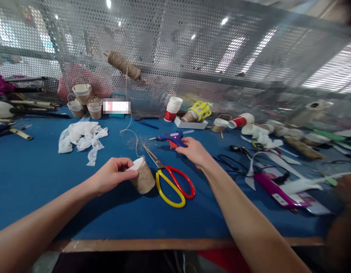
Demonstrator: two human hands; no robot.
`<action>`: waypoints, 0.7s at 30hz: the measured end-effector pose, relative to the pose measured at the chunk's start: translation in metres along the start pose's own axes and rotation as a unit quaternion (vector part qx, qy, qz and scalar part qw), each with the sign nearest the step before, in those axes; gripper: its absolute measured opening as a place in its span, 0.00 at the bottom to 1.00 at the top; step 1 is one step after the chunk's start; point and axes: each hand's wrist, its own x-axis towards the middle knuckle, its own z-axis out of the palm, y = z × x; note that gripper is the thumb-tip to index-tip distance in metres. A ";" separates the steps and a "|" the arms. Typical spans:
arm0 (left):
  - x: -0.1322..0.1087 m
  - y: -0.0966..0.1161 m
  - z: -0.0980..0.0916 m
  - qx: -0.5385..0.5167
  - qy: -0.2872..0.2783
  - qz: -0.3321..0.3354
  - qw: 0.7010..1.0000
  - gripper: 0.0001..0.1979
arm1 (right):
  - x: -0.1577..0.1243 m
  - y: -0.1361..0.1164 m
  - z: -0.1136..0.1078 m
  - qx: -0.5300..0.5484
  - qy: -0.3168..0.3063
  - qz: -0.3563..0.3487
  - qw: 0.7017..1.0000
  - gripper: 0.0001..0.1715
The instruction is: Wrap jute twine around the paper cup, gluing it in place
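- So the main container was the twine-wrapped cup (144, 178), tipped over at an angle low in the middle of the table (107, 220), white rim facing the left hand. Couldn't really see inside it.
- Back left had three little handled baskets (81, 94) bunched together, one perched above the other two. No clue what was in them, too small to tell.
- Further right stood a stack of paper cups (173, 109), red and white, then a shallow white box (188, 124) with a brown roll and some yellow plastic thing sitting in it.
- Big scissors (162, 167), one red handle and one yellow, lay right beside the wrapped cup, between the two hands, tips toward the back.
- White lace (81, 136) was heaped on the left, and a cord ran from a twine spool (124, 66) by the mesh panel down to the cup's rim.
- Left hand (114, 174) came in from the lower left, thumb and fingers pinching that rim.
- Right hand (194, 151) reached further forward, fingers wrapped around the grip of a blue glue gun (169, 136), nozzle pointing left, clear of the cup.
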 end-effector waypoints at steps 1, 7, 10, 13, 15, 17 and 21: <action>0.000 0.000 0.000 -0.002 -0.004 0.002 1.000 0.12 | -0.007 -0.004 -0.004 0.034 -0.004 -0.015 0.999 0.15; 0.002 -0.002 -0.004 -0.008 -0.018 0.005 1.000 0.11 | -0.048 -0.022 -0.009 0.340 -0.128 -0.087 0.928 0.11; 0.004 -0.001 -0.005 -0.013 -0.014 0.005 1.000 0.10 | -0.060 -0.022 -0.003 0.334 -0.151 -0.115 0.923 0.11; 0.005 0.000 -0.007 -0.022 0.003 0.001 1.000 0.10 | -0.068 -0.020 0.000 0.289 -0.152 -0.124 0.937 0.11; 0.006 0.000 -0.007 -0.031 0.012 -0.005 0.999 0.10 | -0.073 -0.020 0.000 0.249 -0.152 -0.132 0.947 0.10; 0.007 0.000 -0.008 -0.041 0.019 -0.009 0.999 0.09 | -0.077 -0.021 -0.001 0.211 -0.154 -0.144 0.954 0.09; 0.007 -0.001 -0.008 -0.046 0.035 -0.016 0.998 0.09 | -0.081 -0.022 -0.002 0.185 -0.147 -0.148 0.960 0.11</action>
